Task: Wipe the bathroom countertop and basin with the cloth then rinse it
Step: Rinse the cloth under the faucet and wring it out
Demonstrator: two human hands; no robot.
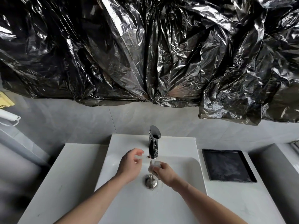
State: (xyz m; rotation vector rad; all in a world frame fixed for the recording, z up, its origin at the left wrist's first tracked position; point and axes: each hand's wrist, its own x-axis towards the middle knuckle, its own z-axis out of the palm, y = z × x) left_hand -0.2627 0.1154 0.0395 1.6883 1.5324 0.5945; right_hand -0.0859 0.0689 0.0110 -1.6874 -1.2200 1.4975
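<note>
cloth (154, 165) blurred, half-hidden in right hand (165, 173)

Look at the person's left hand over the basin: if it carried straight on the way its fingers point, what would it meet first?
Probably the faucet: the left hand points up and right towards its spout, with only a small gap. Depth is unclear, so it might pass just in front.

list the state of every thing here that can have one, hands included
faucet: water seems to run from the spout
cloth: bunched, held under the spout
right hand: fingers curled round the cloth
left hand: loosely curled, holding nothing, over the basin
basin: wet near the drain
drain stopper: cannot tell if raised
black tray: flat on the countertop, nothing in it
</note>
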